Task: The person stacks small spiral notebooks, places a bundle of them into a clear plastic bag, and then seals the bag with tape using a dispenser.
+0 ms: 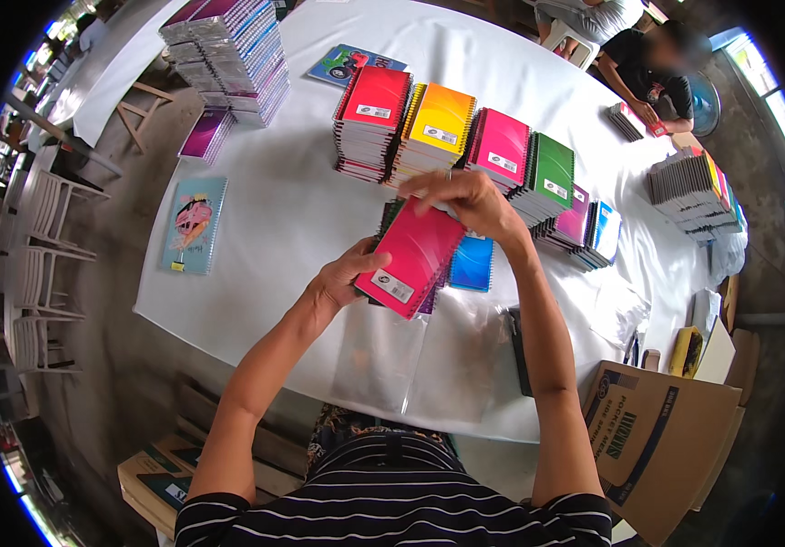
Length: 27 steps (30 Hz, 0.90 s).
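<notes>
My left hand (348,272) grips a pink spiral notebook (418,260) by its left side, thumb on the cover. Darker notebook edges show behind it; how many lie in that hand I cannot tell. Over the notebook's top edge, my right hand (474,202) has its fingers stretched leftward, slightly blurred, with no grip visible. Whether they touch the cover is unclear. Beneath and to the right lies a blue notebook (472,264), partly covered. Just beyond stand stacks of spiral notebooks: red (376,96), yellow (441,117), pink (502,146), green (553,169), purple (574,217) and blue (605,228).
A tall notebook stack (228,64) stands far left, with a light-blue notebook (196,223) nearer. Clear plastic (451,356) lies along the white table's (256,301) front. A cardboard box (652,438) is at right. Another person (652,77) sits across, beyond more notebooks (695,196).
</notes>
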{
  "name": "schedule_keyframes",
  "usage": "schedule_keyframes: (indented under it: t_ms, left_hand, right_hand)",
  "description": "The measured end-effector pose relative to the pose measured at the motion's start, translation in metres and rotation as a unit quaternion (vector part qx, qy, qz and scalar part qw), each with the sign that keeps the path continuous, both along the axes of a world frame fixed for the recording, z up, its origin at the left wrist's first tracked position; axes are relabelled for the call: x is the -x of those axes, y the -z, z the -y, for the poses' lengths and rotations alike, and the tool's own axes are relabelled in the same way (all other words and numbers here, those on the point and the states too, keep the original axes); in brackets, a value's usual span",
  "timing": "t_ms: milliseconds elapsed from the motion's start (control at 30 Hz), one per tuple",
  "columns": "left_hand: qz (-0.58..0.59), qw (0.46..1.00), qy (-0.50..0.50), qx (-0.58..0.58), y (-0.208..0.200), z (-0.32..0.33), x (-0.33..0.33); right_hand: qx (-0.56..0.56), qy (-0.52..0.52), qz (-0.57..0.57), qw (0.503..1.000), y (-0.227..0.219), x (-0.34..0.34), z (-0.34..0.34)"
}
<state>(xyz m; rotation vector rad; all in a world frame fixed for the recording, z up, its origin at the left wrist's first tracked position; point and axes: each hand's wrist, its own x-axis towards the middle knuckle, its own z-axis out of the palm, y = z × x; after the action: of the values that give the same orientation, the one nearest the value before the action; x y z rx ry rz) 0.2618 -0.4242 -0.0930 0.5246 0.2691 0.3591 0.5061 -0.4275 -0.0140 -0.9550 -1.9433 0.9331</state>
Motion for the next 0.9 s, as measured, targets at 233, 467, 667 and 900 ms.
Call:
schedule_keyframes:
  t_ms: [233, 467, 667, 900]
  left_hand:
    - [-0.079, 0.988, -0.132, 0.014, 0.007, -0.037, -0.002]
    - [-0.078, 0.993, -0.053, 0.066, 0.031, -0.055, 0.011]
    - [0.047, 0.996, 0.016, 0.074, 0.025, -0.055, 0.019]
    - [-0.059, 0.991, -0.117, 0.016, -0.003, -0.073, 0.057]
  right_hand:
    - [-0.234, 0.372, 0.319, 0.839, 0.048, 0.002, -0.043]
    - [-0.153, 0.171, -0.033, 0.973, -0.042, 0.003, -0.016]
    - [-0.009, -0.09, -0.059, 0.994, -0.013, 0.039, -0.058]
    - [-0.07, 0.182, 0.078, 0.978, 0.014, 0.068, -0.108]
